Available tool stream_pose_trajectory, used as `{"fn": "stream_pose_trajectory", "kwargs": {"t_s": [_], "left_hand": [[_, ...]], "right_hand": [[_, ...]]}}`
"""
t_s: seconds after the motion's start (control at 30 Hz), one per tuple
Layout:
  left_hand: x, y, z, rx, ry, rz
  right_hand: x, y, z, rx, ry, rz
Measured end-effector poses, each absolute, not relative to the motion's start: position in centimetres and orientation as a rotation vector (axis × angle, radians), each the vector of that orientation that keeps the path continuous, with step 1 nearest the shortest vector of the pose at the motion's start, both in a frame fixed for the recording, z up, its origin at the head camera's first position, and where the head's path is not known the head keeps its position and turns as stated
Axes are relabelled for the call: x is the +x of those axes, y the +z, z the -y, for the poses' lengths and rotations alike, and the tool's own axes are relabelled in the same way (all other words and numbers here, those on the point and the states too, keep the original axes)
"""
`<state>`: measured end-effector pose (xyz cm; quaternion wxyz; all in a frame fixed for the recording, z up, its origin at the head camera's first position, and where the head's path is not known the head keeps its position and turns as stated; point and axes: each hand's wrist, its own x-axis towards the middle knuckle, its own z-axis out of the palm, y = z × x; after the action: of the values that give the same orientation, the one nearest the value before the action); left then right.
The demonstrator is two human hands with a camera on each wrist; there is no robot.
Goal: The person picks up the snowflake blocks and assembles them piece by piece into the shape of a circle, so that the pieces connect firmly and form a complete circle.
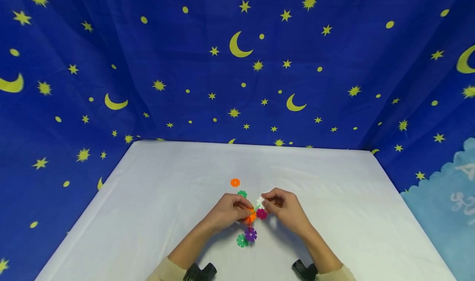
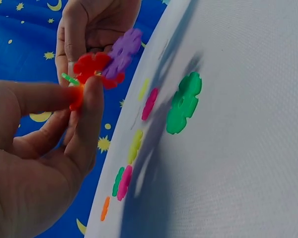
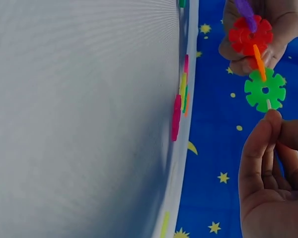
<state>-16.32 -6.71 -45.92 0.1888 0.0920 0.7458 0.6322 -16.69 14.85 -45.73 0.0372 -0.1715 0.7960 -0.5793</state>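
Between the hands hangs a chain of notched plastic flower discs: a purple disc (image 3: 245,14), a red disc (image 3: 250,35), an orange disc (image 3: 259,62) and a green disc (image 3: 264,90) linked edge to edge. My left hand (image 1: 229,210) pinches the chain around the orange disc with thumb and fingers. A white disc (image 1: 260,202) is pinched in my right hand (image 1: 285,208); its edge meets the green disc's rim, but how deep it sits in the slot I cannot tell. The chain is held above the table.
Loose discs lie on the white table (image 1: 334,198): a magenta disc (image 1: 261,213), a near green disc (image 1: 242,241), a farther green disc (image 1: 242,194), an orange loose disc (image 1: 235,182), plus yellow discs (image 2: 135,147). Blue star-printed cloth (image 1: 237,74) surrounds the table.
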Motion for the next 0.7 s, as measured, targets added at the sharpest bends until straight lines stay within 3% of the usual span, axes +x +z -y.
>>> {"fn": "stream_pose_trajectory", "kwargs": {"t_s": [0.27,0.7], "left_hand": [[-16.0,-45.4,6.4,0.251,1.864,-1.884],[-16.5,-46.1,6.7,0.233,1.923,-2.027]], "right_hand": [[-16.7,-45.4,-14.6,-0.497,-1.788,-2.381],[-17.8,-45.2,-14.3,-0.513,-1.706,-2.332]]}}
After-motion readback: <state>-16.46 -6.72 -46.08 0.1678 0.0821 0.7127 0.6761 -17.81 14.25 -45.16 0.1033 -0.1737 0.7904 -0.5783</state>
